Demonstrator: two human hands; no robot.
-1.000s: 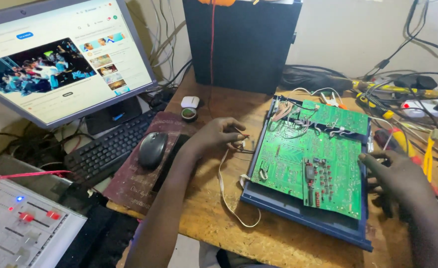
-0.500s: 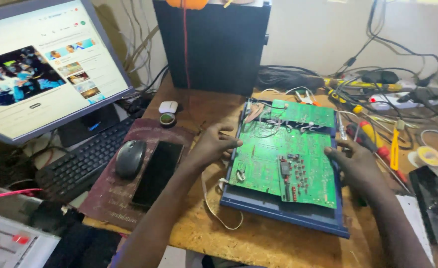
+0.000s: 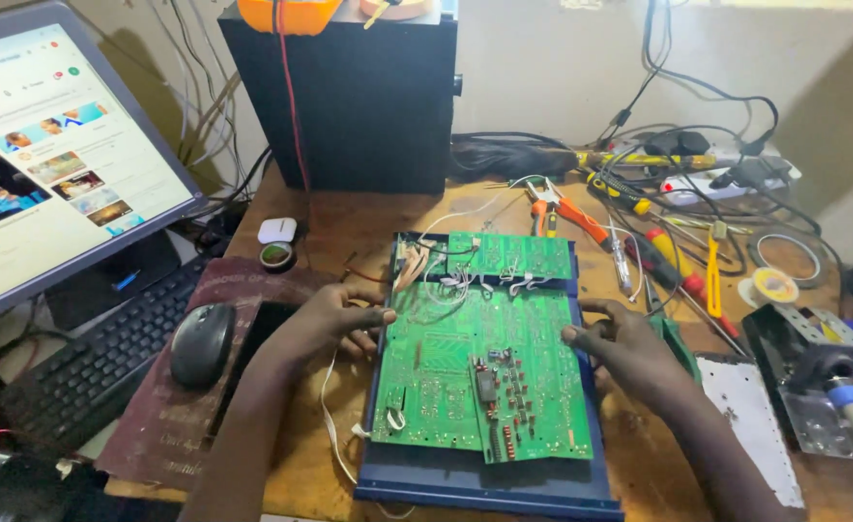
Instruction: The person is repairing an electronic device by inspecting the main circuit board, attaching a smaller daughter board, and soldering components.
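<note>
A large green circuit board [image 3: 484,367] lies on a dark blue flat case [image 3: 489,483] in the middle of the wooden desk. A smaller green board [image 3: 510,255] sits at its far end with loose white wires [image 3: 446,280]. My left hand [image 3: 328,324] grips the left edge of the large board, fingertips on its surface. My right hand [image 3: 624,353] holds the right edge, thumb on top of the board.
A black mouse [image 3: 201,343] and dark phone lie on a brown mat, left. A keyboard [image 3: 88,372] and monitor [image 3: 49,164] stand further left. A black box [image 3: 359,97] stands behind. Screwdrivers and pliers [image 3: 639,232], solder reel [image 3: 772,286] and metal holder [image 3: 813,377] crowd the right.
The view has shifted so the board sits more central. Both hands have settled on the board's opposite edges; my left hand moved from the wires to the left edge.
</note>
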